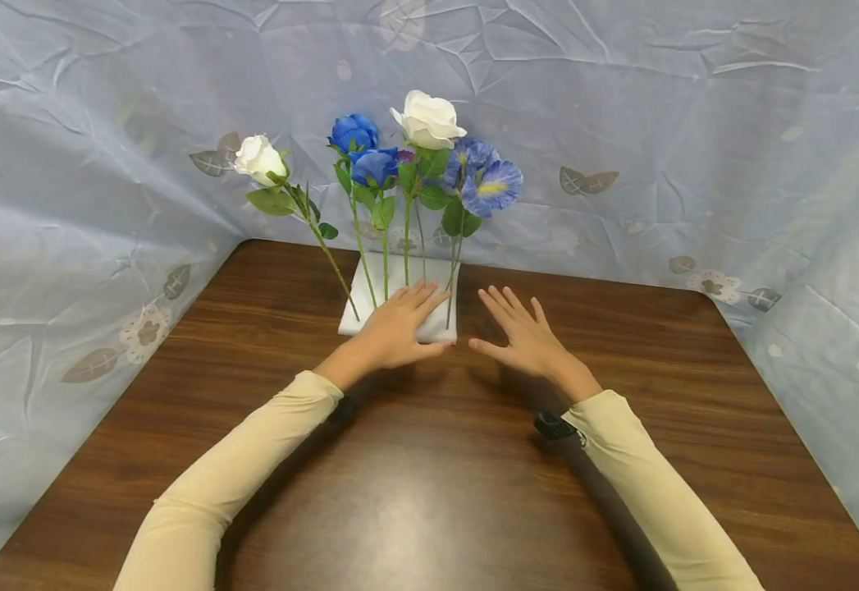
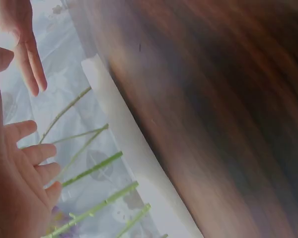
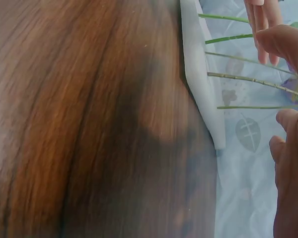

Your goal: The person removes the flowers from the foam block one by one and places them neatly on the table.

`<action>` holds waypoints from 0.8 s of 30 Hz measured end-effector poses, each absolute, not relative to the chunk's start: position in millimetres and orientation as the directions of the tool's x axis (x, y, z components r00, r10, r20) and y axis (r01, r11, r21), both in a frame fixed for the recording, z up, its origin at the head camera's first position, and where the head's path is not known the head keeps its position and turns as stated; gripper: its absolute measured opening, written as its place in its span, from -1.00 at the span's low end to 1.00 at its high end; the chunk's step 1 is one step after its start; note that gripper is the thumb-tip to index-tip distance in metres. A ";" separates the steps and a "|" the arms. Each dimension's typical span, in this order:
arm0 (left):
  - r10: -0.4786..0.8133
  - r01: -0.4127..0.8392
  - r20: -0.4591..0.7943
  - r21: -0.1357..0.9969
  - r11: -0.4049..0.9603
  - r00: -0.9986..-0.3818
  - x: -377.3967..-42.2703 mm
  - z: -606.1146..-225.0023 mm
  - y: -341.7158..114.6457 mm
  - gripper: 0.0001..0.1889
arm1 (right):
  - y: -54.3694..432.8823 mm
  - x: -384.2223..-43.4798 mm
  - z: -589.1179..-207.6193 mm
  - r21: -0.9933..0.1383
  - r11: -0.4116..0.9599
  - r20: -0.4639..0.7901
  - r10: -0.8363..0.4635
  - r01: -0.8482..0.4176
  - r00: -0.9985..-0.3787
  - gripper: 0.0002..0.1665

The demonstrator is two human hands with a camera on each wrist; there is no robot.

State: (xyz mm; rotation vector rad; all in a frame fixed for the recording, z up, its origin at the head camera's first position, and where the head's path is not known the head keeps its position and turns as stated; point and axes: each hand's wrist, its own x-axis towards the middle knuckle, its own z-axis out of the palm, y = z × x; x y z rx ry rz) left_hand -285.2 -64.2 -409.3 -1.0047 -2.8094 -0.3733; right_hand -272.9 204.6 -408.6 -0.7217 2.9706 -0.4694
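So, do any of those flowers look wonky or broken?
Yes, one looks wonky: the white rose on the far left leans outward, while the other flowers stand more upright in the white base. I can't see any broken ones.

full white roses [image 1: 429, 121], full deep-blue roses [image 1: 375, 167], a ruffled yellow-streaked violet-blue iris [image 1: 494, 190], a flat white slab [image 1: 439, 270], a dark-grained brown wooden table [image 1: 680, 377] and leaf-and-flower-printed pale-blue cloth [image 1: 695, 164] are recorded.
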 end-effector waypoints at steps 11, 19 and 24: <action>0.472 0.613 0.391 0.506 0.606 -0.790 -275.6 -401.1 -107.4 -0.36 | 190.3 -285.0 -409.2 -0.353 0.832 0.011 -0.455 -0.429 -0.891 0.06; 0.356 0.532 0.401 0.709 0.463 -0.844 -277.1 -394.5 -147.1 -0.61 | 177.8 -294.0 -411.0 -0.368 0.825 -0.022 -0.470 -0.430 -0.883 0.07; 0.285 0.491 0.400 0.726 0.481 -0.871 -277.7 -398.9 -175.0 -0.81 | 171.3 -298.2 -413.3 -0.364 0.819 -0.031 -0.486 -0.443 -0.873 0.07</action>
